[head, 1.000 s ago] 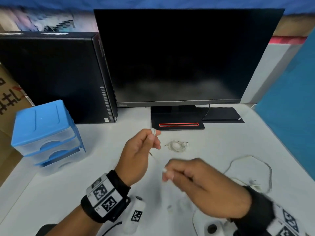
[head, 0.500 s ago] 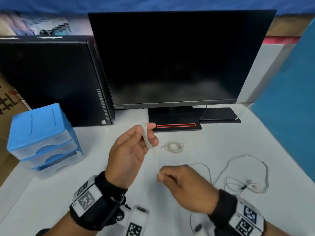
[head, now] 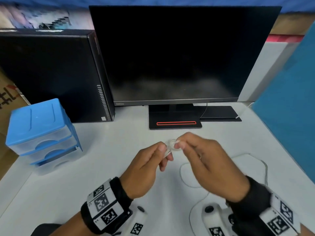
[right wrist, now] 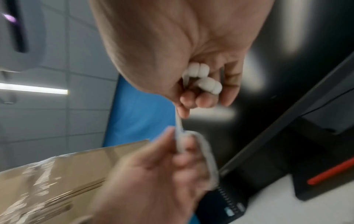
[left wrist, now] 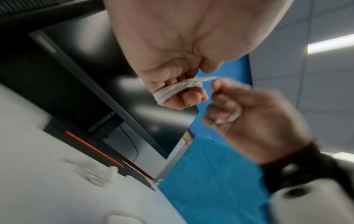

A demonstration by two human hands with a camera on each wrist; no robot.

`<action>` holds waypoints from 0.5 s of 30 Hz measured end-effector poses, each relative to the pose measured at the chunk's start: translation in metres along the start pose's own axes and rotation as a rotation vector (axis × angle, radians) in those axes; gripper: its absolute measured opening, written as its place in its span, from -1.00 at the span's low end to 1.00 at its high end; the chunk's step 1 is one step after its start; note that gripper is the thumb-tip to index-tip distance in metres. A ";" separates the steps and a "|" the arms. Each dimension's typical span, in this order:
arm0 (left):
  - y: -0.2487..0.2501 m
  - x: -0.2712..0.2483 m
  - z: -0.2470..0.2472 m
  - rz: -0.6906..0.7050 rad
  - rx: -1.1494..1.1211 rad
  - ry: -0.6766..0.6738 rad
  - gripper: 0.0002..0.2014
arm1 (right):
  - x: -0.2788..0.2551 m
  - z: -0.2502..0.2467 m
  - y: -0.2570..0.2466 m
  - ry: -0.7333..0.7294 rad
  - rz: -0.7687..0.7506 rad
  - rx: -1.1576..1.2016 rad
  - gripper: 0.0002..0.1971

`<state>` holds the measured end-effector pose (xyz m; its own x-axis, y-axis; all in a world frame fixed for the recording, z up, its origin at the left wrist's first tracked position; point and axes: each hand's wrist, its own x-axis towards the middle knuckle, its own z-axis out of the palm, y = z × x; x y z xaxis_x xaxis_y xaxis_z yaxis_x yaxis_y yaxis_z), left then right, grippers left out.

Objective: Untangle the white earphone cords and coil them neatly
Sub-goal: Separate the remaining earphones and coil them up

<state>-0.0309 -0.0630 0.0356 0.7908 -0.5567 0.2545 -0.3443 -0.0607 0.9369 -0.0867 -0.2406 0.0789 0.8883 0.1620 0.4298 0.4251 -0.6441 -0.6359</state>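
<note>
My left hand point(head: 164, 150) is raised above the white table point(head: 76, 193), with several turns of white earphone cord point(left wrist: 173, 91) wound round its fingers. Right beside it, my right hand point(head: 179, 145) pinches the same cord close to the left fingers. Two white earbuds point(right wrist: 203, 78) lie tucked in my right palm. From the hands, the loose end of the cord point(head: 182, 174) trails down in loops over the table to the right. A second white earphone coil point(left wrist: 91, 171) lies blurred on the table near the monitor base.
A black monitor point(head: 184, 53) on its base point(head: 175, 123) stands just behind the hands. A black computer tower point(head: 51, 74) and a blue drawer unit point(head: 39, 128) stand at the left. A blue partition point(head: 289, 116) bounds the right side.
My right hand has come up from the table to meet the left hand. The left hand shifted right. More cord lies round the left fingers and less lies loose on the table.
</note>
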 end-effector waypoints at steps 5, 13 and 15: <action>0.023 0.003 -0.002 -0.052 -0.354 -0.028 -0.72 | 0.003 0.014 0.018 -0.116 0.212 0.309 -0.82; 0.029 0.005 -0.013 -0.087 -0.447 0.048 -0.72 | -0.003 0.042 -0.004 -0.001 0.208 0.724 -0.83; 0.030 0.005 -0.010 -0.078 -0.435 0.068 -0.72 | -0.004 0.046 -0.005 0.112 0.233 0.666 -0.85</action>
<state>-0.0322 -0.0592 0.0670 0.8423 -0.5080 0.1804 -0.0488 0.2614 0.9640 -0.0844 -0.2034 0.0511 0.9608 -0.0252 0.2761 0.2745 -0.0537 -0.9601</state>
